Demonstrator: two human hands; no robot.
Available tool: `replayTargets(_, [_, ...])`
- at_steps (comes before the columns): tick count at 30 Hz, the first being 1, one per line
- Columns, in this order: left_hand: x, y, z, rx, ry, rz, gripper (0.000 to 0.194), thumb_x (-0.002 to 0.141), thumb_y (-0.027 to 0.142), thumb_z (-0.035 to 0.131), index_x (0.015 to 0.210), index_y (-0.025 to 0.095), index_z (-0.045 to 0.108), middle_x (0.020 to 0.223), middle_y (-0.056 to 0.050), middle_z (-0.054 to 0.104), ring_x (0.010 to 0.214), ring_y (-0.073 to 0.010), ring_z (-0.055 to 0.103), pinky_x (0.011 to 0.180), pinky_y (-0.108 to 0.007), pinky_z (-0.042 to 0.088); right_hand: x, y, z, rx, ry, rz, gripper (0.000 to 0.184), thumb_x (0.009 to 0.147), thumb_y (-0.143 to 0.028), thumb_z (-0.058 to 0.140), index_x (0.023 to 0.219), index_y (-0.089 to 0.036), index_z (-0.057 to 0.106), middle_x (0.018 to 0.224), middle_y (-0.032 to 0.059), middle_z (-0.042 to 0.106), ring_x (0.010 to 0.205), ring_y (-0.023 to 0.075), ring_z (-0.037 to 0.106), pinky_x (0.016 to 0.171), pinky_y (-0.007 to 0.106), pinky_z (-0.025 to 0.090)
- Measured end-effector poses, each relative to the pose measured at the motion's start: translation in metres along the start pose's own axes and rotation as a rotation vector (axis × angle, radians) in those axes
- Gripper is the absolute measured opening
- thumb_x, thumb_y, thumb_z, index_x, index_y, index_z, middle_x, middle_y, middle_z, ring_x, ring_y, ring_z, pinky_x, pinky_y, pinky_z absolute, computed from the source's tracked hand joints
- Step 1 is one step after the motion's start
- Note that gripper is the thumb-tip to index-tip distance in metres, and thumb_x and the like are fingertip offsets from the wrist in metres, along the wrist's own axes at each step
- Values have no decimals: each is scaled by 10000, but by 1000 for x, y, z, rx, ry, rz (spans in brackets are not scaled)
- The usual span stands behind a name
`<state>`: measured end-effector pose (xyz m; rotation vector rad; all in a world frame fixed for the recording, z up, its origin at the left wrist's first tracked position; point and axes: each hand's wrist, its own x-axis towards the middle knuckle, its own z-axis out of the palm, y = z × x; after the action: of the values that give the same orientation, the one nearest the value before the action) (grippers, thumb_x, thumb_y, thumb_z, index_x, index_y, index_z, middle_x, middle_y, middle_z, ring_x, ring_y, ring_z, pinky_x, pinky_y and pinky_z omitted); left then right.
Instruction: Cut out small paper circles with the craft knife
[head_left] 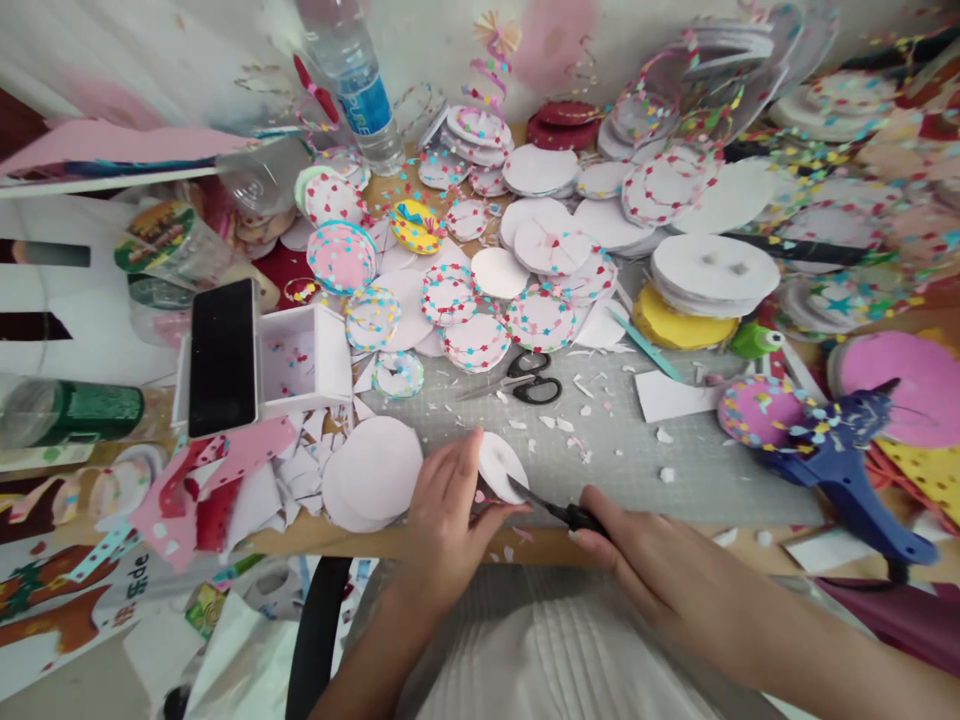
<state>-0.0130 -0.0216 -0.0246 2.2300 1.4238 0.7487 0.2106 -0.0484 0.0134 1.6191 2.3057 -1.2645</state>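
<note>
My left hand (pixel 446 510) grips a small white paper disc (pixel 502 462) by its edge, thumb below and fingers at the side. A strip with small coloured pieces shows along the disc's lower edge. My right hand (pixel 645 555) is closed around a black-handled cutting tool (pixel 555 508). Its narrow dark blade points left, with the tip at the disc's face; whether it is a knife or scissors I cannot tell. Beyond my hands, black-handled scissors (pixel 525 382) lie on the grey cutting mat (pixel 600 430). Two larger white discs (pixel 371 470) lie beside my left hand.
Decorated paper discs (pixel 476 340) crowd the back. A blue glue gun (pixel 855 470) lies right. At left are a phone (pixel 223 355) on a white box (pixel 330 350) and paper scraps (pixel 300 475). A water bottle (pixel 364 100) stands behind. The wooden table edge (pixel 555 545) runs beneath my hands.
</note>
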Motion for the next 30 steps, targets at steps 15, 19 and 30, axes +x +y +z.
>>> replayTargets(15, [-2, 8, 5, -39, 57, -51, 642, 824, 338, 705, 1377, 185, 416, 1124, -132, 666, 1031, -250, 641, 876, -355, 528, -2, 10, -14, 135, 8, 39, 424, 986, -506, 249, 973, -268, 600, 762, 79, 738, 631, 266, 709, 500, 354, 489])
replayTargets(19, [1, 6, 3, -94, 66, -71, 622, 809, 336, 724, 1346, 197, 443, 1110, -117, 678, 1013, -237, 644, 869, -348, 533, -3, 16, -14, 119, 13, 50, 438, 986, -521, 238, 976, -272, 598, 781, 84, 734, 651, 268, 707, 512, 363, 488])
replayTargets(30, [1, 2, -3, -128, -9, -139, 655, 804, 328, 710, 1374, 184, 420, 1223, -153, 627, 1106, -282, 608, 888, -386, 534, 4, 15, -15, -13, -16, -23, 423, 1003, -493, 230, 1027, -233, 563, 636, 43, 680, 589, 259, 687, 497, 325, 394])
